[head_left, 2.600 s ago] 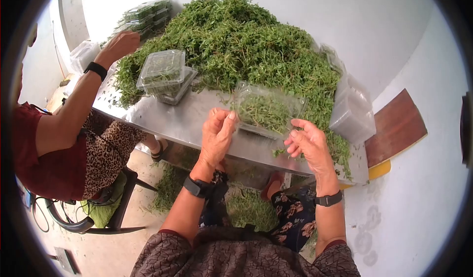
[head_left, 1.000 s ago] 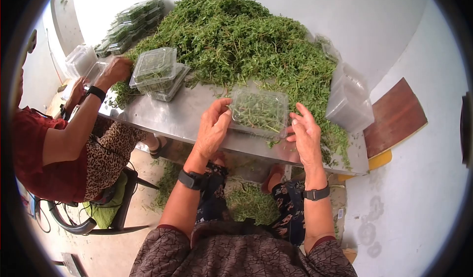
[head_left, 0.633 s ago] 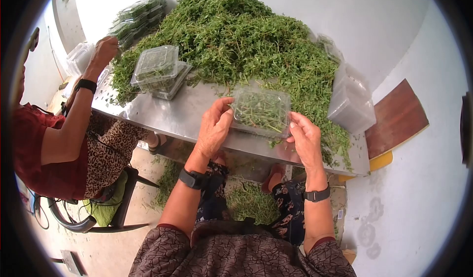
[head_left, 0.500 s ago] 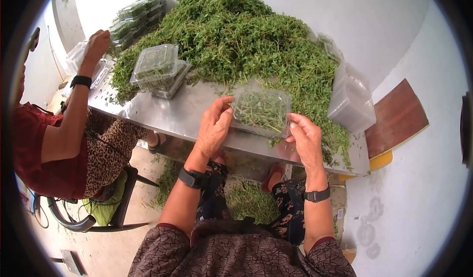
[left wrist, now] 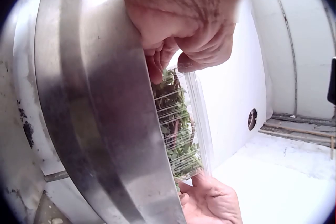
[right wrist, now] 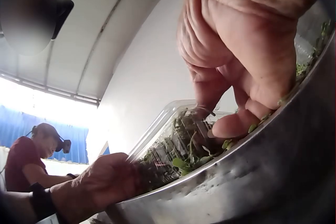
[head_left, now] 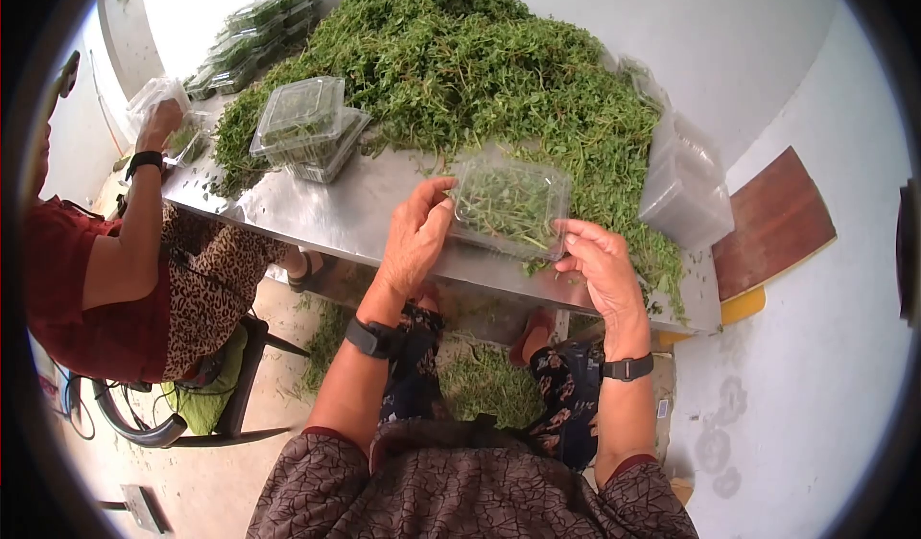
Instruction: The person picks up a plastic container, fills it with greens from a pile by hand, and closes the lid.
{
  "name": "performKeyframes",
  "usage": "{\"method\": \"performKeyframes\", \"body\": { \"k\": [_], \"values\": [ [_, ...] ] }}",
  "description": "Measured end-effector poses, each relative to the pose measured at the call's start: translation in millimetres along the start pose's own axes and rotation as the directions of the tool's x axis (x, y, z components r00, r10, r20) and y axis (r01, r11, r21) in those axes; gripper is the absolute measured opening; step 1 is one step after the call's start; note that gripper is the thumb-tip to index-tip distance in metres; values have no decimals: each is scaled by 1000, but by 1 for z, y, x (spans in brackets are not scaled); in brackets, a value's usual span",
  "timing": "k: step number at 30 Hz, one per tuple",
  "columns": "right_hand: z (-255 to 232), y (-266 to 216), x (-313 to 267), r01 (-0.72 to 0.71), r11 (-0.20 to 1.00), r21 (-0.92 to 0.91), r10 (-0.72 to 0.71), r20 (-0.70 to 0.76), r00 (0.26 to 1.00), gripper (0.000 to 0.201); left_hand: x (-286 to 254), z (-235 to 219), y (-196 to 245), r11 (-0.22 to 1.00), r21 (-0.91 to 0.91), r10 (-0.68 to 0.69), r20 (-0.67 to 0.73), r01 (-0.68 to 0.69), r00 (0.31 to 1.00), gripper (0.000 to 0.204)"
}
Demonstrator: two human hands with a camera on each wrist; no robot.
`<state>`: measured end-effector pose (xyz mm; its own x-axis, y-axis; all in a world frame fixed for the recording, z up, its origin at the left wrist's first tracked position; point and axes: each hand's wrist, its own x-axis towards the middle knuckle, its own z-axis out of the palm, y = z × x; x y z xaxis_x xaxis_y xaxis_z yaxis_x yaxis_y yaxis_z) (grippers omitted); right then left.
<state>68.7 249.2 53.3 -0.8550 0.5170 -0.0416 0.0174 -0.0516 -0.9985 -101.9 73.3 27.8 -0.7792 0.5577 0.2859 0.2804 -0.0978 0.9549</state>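
A clear plastic clamshell box (head_left: 510, 203) filled with leafy green stems lies at the table's front edge, its lid down over the greens. At its left end my left hand (head_left: 417, 230) pinches the rim between thumb and fingers. My right hand (head_left: 602, 263) grips the near right corner, thumb on top. In the left wrist view, the clamshell box (left wrist: 181, 124) spans between both hands, stems showing through its side. Some stems and leaves poke out by the right fingers (right wrist: 231, 125) in the right wrist view.
A big heap of greens (head_left: 451, 69) covers the back of the metal table (head_left: 355, 218). Filled clamshells (head_left: 302, 127) are stacked at left, more (head_left: 254, 40) behind. Nested empty boxes (head_left: 686, 189) stand at right. Another person (head_left: 115, 261) sits at left, handling greens.
The box's lid, raised at first, has come down over the greens. My right hand has closed on the right corner. The other person's hand moved from the heap to a box at left.
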Motion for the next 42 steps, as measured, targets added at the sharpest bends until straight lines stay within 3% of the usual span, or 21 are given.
{"method": "performKeyframes", "body": {
  "k": [8,10,16,22,28,40,42],
  "values": [
    [3,5,-1,92,992,88,-89,-30,996,25,1,0,-1,999,14,29,12,-29,1000,31],
    [9,3,-1,128,991,48,-123,-99,987,28,-1,1,1,1000,-17,15,14,-15,1000,31],
    [13,2,-3,78,997,27,-72,-176,982,23,-2,1,2,995,-96,-16,26,19,1000,32],
    [16,8,-7,137,982,128,-116,-160,980,15,-3,1,3,997,-80,-15,23,17,1000,32],
    [10,11,-11,145,974,175,-124,-129,984,20,-3,2,7,996,-76,-38,24,40,999,32],
    [0,4,-4,25,992,121,-15,-79,997,13,-3,0,4,999,-48,-3,41,5,999,33],
    [4,5,-4,55,993,104,-42,-120,992,12,-3,-1,3,999,-42,-2,40,3,999,33]
  ]
}}
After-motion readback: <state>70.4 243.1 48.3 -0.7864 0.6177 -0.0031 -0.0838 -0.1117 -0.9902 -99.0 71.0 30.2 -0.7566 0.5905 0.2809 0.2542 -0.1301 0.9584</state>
